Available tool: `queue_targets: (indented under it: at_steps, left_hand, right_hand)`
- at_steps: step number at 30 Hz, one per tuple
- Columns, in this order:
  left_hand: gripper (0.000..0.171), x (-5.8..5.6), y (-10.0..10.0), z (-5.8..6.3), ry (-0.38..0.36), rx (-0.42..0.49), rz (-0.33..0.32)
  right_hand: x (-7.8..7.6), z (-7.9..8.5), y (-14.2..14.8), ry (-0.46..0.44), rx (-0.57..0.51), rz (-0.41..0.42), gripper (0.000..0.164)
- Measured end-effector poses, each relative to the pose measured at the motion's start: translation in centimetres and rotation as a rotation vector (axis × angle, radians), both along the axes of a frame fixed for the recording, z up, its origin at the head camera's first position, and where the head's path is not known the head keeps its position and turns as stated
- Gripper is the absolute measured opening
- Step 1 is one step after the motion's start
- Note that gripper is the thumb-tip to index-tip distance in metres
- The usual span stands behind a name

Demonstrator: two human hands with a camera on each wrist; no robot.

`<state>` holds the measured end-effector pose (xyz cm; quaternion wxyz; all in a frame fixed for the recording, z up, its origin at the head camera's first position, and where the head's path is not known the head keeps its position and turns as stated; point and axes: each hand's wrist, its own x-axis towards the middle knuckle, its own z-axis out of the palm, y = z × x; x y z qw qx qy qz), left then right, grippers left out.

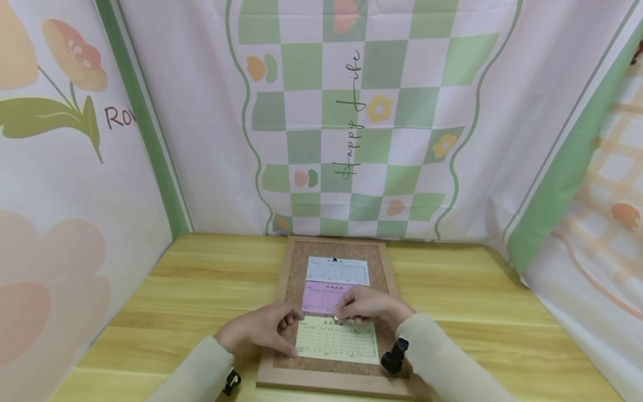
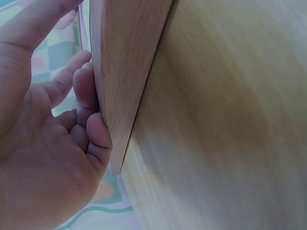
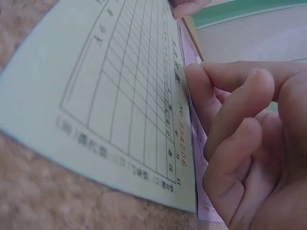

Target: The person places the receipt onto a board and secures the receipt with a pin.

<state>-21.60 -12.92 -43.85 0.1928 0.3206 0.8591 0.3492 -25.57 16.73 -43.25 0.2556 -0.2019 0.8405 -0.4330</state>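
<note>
A pale yellow printed slip (image 1: 336,341) lies on the lower part of a wood-framed cork board (image 1: 295,273). My left hand (image 1: 263,328) rests over the board's left side, thumb at the slip's lower left corner and index finger near its upper left; the other fingers curl loosely against the frame (image 2: 125,57). At the slip's top edge my right hand (image 1: 369,304) pinches a small white pushpin (image 1: 336,317), mostly hidden by the fingertips. Just above is a pink slip (image 1: 315,296), partly covered by the right hand. A light blue slip (image 1: 337,272) lies highest, with a black pin (image 1: 335,259) at its top.
The board lies flat on a wood-grain table (image 1: 216,279), its far end close to a patterned curtain (image 1: 336,139). Other curtains hang at the left (image 1: 75,223) and right. Black straps (image 1: 395,356) circle both wrists.
</note>
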Motion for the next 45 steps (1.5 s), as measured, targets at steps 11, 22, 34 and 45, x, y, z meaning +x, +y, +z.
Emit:
queue_targets:
  at_steps: [11,22,34,45]
  left_hand:
    - [0.066,0.0,0.1,0.0,-0.005,-0.002,0.003]
    - [0.066,0.0,0.1,0.1,-0.017,0.001,0.011]
    - [0.066,0.2,0.1,0.2,-0.015,0.001,0.017]
    - [0.066,0.2,0.0,0.2,-0.03,0.013,0.014]
  right_hand:
    - [0.0,-0.3,-0.6,-0.021,0.002,-0.017,0.012]
    - [0.0,-0.1,-0.9,-0.015,0.019,-0.018,0.009]
    - [0.4,0.1,-1.3,-0.015,0.01,-0.018,0.009]
    - [0.7,0.0,-1.2,-0.057,-0.001,-0.01,0.008]
